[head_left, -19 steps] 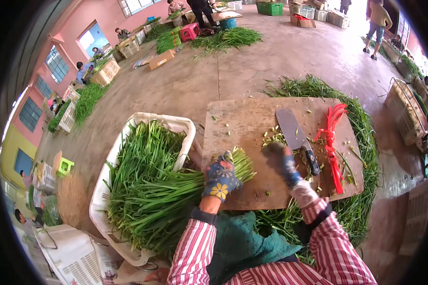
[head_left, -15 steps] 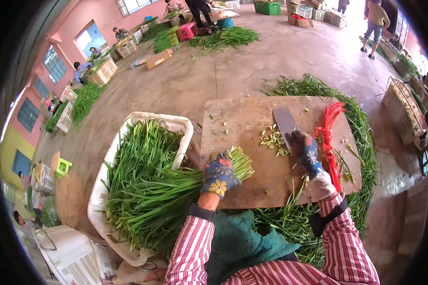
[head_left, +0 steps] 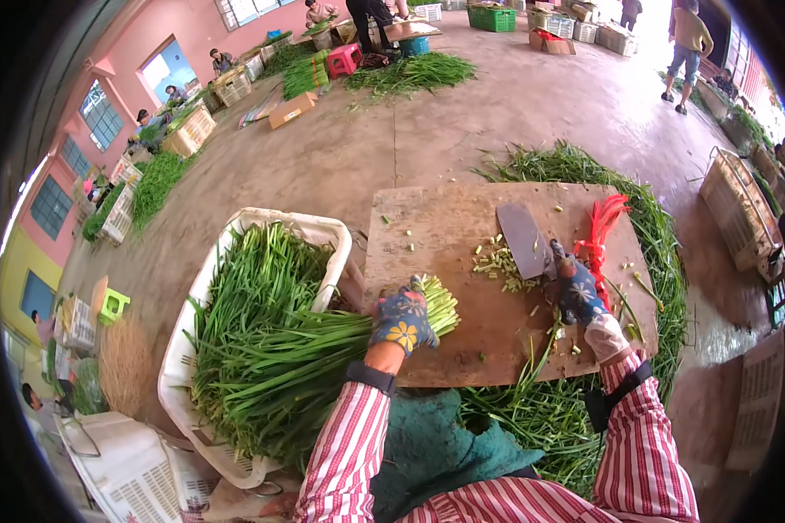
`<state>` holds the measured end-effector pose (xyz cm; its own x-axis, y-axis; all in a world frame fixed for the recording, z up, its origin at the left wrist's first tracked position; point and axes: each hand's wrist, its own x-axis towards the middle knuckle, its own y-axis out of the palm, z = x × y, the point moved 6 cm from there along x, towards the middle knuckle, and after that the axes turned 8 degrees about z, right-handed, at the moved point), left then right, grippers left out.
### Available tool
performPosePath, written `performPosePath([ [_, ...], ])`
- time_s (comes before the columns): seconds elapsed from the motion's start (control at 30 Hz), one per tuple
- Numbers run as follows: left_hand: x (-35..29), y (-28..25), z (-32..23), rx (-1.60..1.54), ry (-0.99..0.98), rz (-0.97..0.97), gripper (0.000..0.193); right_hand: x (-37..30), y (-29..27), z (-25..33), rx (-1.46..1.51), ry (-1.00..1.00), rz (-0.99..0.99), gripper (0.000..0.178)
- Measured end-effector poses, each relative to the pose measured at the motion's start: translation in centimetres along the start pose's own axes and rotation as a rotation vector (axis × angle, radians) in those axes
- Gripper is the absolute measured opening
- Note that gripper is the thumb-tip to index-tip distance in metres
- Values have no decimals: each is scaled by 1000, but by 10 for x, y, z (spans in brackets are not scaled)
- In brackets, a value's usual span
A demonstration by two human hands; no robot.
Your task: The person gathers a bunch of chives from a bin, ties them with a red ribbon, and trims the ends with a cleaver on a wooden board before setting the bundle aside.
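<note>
One bundle of long green stalks (head_left: 336,336) lay left of the frame's centre, its leaves trailing into the white crate (head_left: 333,277) and its pale ends over the wooden board (head_left: 436,231). The left hand (head_left: 403,322), in a flowered glove, had its fingers closed around the stalks just behind those ends, a hold that probably kept them gathered and left the tips free. Right of centre, the right hand (head_left: 577,292) covered the handle end of the broad-bladed knife (head_left: 522,240); how tightly its fingers were wrapped I could not tell, since the glove hid the handle. The blade pointed toward the top of the frame, flat beside the scattered cut pieces (head_left: 497,260). Red ties (head_left: 600,228) sat at the board's right, seemingly within easy reach yet apart from the blade. The crate's place against the left side presumably let the leaves be supported while the ends stayed on the board.
</note>
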<state>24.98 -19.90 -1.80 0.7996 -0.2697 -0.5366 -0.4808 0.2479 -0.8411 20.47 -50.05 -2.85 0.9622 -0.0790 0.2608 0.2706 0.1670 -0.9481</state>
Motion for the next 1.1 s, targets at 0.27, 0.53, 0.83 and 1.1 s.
performPosePath([
  [0.27, 3, 1, -6, -69, 60, -118, 74, 20, -9, 1, 1137, 205, 344, 28],
  [0.53, -3, -1, 2, -86, 53, -119, 63, -43, -52, 121, 973, -139, 416, 25],
  [0.83, 1, 3, -3, -132, 40, -272, 45, -76, -29, 131, 979, 184, 582, 35],
  [1.1, -7, -5, -9, -29, 65, -278, 41, -59, -28, 147, 658, 40, 693, 35],
])
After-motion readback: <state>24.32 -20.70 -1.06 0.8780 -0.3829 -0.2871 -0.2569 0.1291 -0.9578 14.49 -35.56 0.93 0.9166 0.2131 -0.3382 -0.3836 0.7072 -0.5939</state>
